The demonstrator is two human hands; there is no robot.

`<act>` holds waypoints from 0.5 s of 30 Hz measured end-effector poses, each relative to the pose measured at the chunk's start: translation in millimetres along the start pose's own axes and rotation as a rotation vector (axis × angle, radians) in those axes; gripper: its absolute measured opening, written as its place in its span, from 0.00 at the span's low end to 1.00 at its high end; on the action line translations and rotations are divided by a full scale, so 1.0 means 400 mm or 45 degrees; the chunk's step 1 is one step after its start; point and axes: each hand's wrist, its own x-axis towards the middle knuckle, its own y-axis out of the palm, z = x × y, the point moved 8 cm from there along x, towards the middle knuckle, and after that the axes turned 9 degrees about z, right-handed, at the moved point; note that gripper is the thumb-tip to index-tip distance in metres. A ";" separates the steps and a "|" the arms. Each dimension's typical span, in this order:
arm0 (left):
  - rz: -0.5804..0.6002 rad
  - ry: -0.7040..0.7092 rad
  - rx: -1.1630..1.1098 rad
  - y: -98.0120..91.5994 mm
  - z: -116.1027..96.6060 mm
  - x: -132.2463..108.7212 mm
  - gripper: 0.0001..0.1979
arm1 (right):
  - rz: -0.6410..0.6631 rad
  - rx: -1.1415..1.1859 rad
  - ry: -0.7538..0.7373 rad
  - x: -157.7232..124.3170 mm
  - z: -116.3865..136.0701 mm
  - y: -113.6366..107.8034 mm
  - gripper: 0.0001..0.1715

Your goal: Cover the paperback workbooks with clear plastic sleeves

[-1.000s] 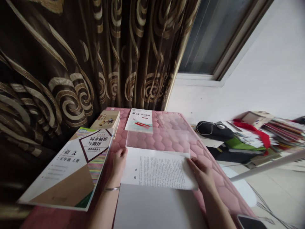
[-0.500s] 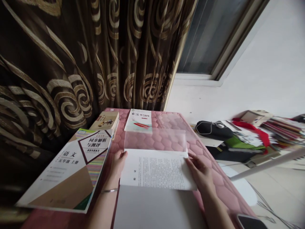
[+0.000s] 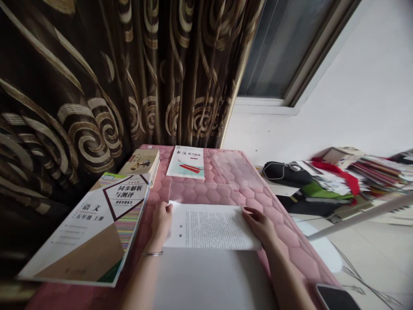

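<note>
An open book (image 3: 209,226) lies in front of me, a page of printed text toward the far side and a blank grey-white sheet (image 3: 209,275) nearer. My left hand (image 3: 162,220) pinches the far left corner of the printed page. On the opposite side, my right hand (image 3: 258,224) grips the page's right edge, thumb hidden or hard to make out. A clear plastic sheet (image 3: 200,191), probably a book cover, extends beyond the page's far edge; how it joins the book is hidden.
On the pink padded table (image 3: 284,215), a large workbook (image 3: 84,241) and a small stack of books (image 3: 140,165) lie left. A calligraphy booklet (image 3: 186,162) and another clear sheet (image 3: 237,170) lie farther back. A phone (image 3: 335,297) sits near right; a cluttered shelf (image 3: 325,185) stands beyond.
The clear sheet beyond the page has dropped lower and flatter. My right hand has shifted slightly left and inward along the page's edge. The view has moved a little.
</note>
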 end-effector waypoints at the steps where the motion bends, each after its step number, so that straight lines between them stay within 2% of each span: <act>1: 0.001 -0.004 0.033 0.000 -0.002 0.000 0.09 | -0.004 -0.048 -0.009 -0.002 0.007 -0.004 0.24; 3: -0.004 -0.010 0.080 -0.002 -0.007 -0.001 0.09 | -0.031 -0.215 -0.078 -0.012 0.040 -0.011 0.22; 5: -0.012 -0.016 0.116 -0.005 -0.010 -0.004 0.09 | -0.029 -0.437 -0.242 -0.032 0.098 0.001 0.18; 9: -0.011 -0.038 0.150 -0.006 -0.013 -0.006 0.10 | 0.221 -0.739 -0.597 -0.091 0.210 0.104 0.18; 12: -0.009 -0.056 0.165 -0.007 -0.016 -0.010 0.11 | 0.356 -0.881 -0.623 -0.117 0.234 0.173 0.20; 15: -0.020 -0.064 0.191 -0.009 -0.020 -0.015 0.12 | 0.414 -0.941 -0.613 -0.120 0.227 0.213 0.22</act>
